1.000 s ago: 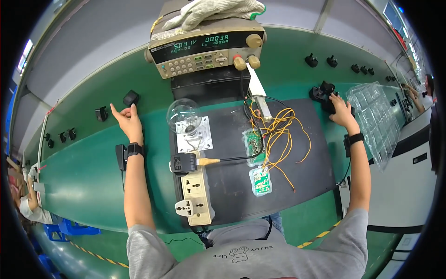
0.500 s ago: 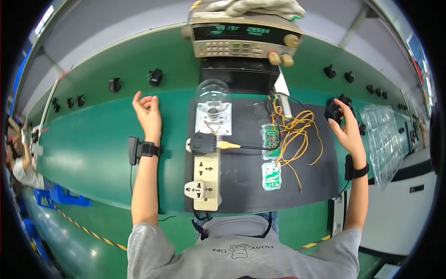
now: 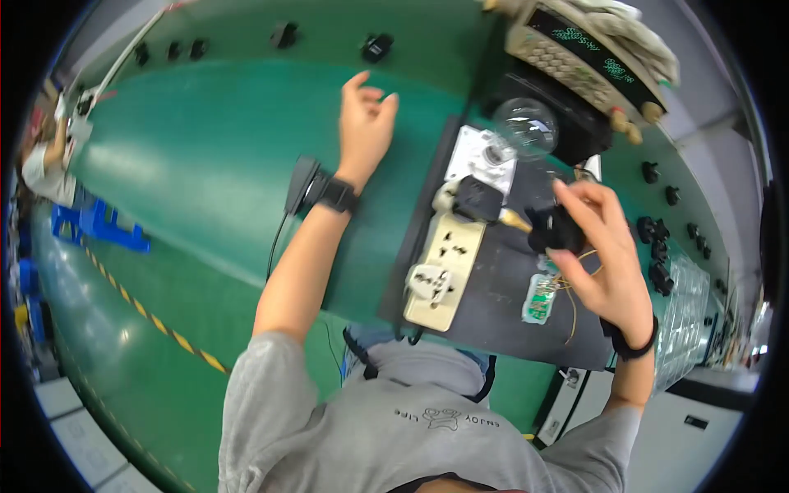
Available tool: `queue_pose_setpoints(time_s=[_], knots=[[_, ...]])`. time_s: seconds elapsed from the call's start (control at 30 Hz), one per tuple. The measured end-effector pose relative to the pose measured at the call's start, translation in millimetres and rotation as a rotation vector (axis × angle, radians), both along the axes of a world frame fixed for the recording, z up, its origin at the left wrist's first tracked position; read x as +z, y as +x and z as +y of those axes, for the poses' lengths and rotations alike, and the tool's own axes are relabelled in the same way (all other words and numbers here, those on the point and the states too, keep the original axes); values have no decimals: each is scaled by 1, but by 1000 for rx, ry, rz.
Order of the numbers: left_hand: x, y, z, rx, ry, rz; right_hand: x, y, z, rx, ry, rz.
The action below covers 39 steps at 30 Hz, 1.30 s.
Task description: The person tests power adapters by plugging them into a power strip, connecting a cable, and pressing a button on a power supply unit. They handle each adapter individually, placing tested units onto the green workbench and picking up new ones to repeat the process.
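My right hand [image 3: 610,261] is closed on a black plug-in power adapter [image 3: 552,228], held above the dark mat to the right of the power strip. My left hand [image 3: 366,123] holds nothing, its fingers loosely bent and apart, over the green table. Nearest to my right hand is the cream power strip [image 3: 446,264], with another black adapter [image 3: 477,199] in its far end and a white plug [image 3: 431,283] at its near end. Beyond it a clear glass bulb [image 3: 526,129] stands on a white board [image 3: 479,158]. A green circuit board [image 3: 540,299] lies partly below my right hand.
A bench instrument [image 3: 575,57] with a lit display stands on a black box at the back right. Several black adapters, one of them [image 3: 377,47] beyond my left hand, line the far side. Clear plastic trays [image 3: 680,324] lie at the right. Another person [image 3: 51,160] works far left.
My right hand has carried the black adapter from the right side leftward over the mat. The view has turned, with my left hand still empty above the table.
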State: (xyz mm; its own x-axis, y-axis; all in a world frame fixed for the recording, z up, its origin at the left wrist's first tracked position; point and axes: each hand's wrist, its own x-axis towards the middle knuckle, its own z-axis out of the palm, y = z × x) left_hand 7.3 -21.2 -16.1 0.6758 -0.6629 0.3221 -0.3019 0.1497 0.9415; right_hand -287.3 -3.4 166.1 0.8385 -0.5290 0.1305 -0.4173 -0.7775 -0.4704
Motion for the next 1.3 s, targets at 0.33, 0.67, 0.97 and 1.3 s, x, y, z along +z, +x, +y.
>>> queue_pose_setpoints(time_s=[0.33,0.67,0.97,1.3], knots=[[5,-4,0,-5,52,-4,-31,30,52,93,114,60],[1,-6,-1,48,-20,-2,-28,59,61,231,71,55],[22,-16,12,-295,-208,162,-40,50,57,230,112,-58],[88,-57,57,-859,-5,-702,-65,18,4,-133,-140,-70]])
